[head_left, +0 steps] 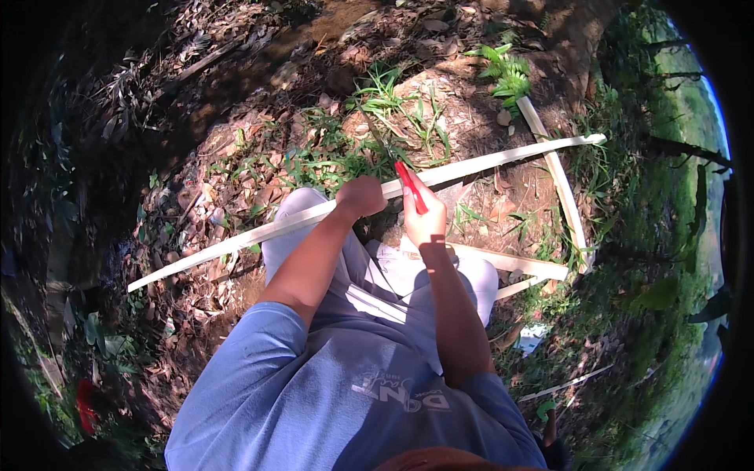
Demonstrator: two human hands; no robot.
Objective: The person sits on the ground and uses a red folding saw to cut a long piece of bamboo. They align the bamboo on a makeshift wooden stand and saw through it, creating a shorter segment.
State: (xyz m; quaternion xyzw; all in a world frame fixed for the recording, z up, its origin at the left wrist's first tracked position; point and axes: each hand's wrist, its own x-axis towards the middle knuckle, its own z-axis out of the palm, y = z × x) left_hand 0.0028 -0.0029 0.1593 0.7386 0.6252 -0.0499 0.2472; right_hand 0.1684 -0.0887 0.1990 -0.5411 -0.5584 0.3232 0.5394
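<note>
A long, pale strip of wood [487, 162] lies slantwise across my lap, its left end lower and nearer than its right. My left hand [361, 196] is closed around the strip near its middle. Just to the right, my right hand [425, 218] grips the red handle of a bladed tool [411, 188] beside the strip. Its thin, dark blade points away and to the left over the grass; whether it is a knife or a saw cannot be made out. Whether the blade touches the wood is unclear.
Another pale strip [561, 184] lies on the ground at the right, passing under the long one. A shorter pale piece [510, 261] rests by my right knee. Fern leaves [506, 71] grow beyond. Dry leaves [228, 184] cover the ground, and a white scrap [532, 337] lies at right.
</note>
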